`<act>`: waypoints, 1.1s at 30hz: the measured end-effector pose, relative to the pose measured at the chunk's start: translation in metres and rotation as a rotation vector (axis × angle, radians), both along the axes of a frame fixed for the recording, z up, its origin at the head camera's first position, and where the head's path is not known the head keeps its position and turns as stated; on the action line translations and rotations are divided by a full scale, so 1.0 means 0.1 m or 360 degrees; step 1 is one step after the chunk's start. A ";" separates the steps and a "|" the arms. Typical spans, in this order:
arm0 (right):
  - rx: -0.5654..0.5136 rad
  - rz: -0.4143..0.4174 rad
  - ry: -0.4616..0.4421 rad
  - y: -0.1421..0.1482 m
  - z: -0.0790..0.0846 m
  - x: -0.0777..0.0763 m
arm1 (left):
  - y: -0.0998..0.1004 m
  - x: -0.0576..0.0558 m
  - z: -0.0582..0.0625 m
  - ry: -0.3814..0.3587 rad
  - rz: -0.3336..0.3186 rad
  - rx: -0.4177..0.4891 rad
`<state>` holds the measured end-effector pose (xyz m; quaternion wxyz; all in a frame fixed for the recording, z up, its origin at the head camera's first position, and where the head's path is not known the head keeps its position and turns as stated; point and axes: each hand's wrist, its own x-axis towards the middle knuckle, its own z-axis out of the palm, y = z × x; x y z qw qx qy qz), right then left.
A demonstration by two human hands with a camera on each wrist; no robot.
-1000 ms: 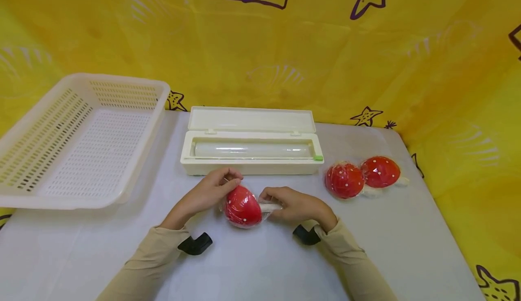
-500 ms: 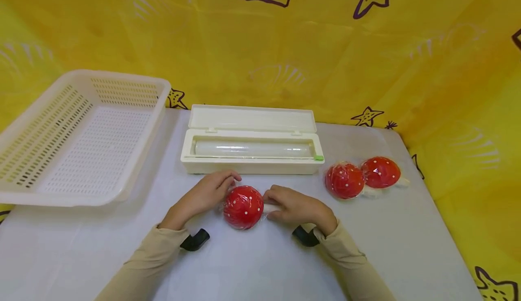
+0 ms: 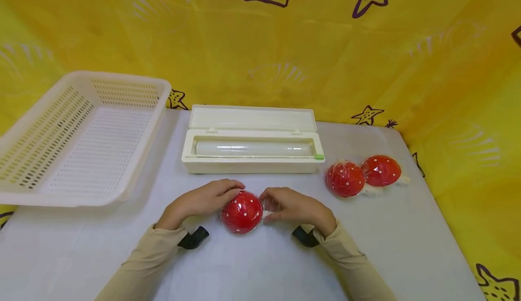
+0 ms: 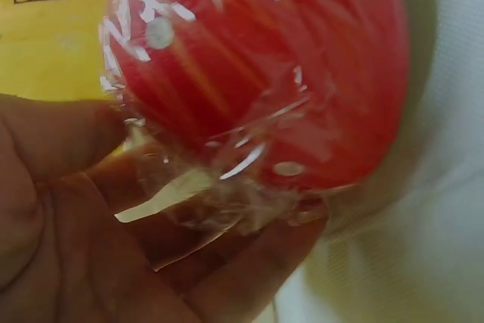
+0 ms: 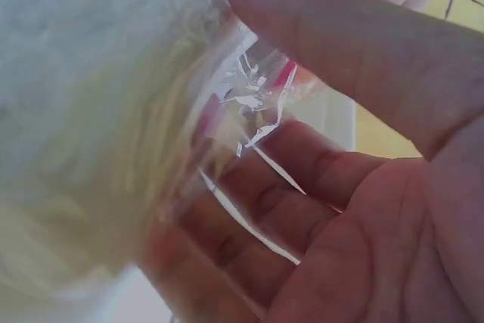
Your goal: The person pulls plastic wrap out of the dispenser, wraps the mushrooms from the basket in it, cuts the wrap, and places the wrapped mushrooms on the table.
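A red toy mushroom (image 3: 241,212) with white dots, wrapped in clear film, lies on the table between my hands. My left hand (image 3: 202,200) holds the cap's left side; in the left wrist view its thumb and fingers are around the gathered film by the cap (image 4: 265,73). On the other side, my right hand (image 3: 294,208) holds the stem end, mostly hidden by its fingers. Loose film (image 5: 249,104) lies between that thumb and the curved fingers in the right wrist view, where the near part is blurred.
An uncovered cling film box (image 3: 252,165) with its film roll (image 3: 252,148) stands behind the hands. Two more wrapped toy mushrooms (image 3: 345,179) (image 3: 381,170) lie at the right. A white slotted basket (image 3: 160,106) is at the left, before a yellow cloth backdrop.
The mushroom has turned so its cap faces up more toward me and its stem shows less. My left hand has moved over the cap's upper left; the right hand stays at the stem.
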<state>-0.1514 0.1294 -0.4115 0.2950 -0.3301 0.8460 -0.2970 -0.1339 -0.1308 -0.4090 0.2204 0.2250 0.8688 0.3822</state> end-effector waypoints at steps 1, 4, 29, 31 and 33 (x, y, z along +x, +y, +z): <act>0.0023 -0.0015 -0.0002 0.00 0.01 0.00 | 0.00 0.01 0.02 0.0007 0.0008 -0.0021; 0.0080 -0.0066 0.0041 0.04 0.04 0.00 | -0.01 0.02 0.07 0.0053 0.0029 -0.0066; -0.0229 -0.0609 0.0803 0.72 0.60 -0.52 | -0.44 -0.24 0.74 0.0730 0.0259 -0.0321; -0.0208 -0.0630 0.0810 0.76 0.61 -0.60 | -0.49 -0.29 0.81 0.0772 0.0278 -0.0364; -0.0183 -0.0655 0.0794 0.78 0.62 -0.67 | -0.52 -0.34 0.86 0.0831 0.0298 -0.0406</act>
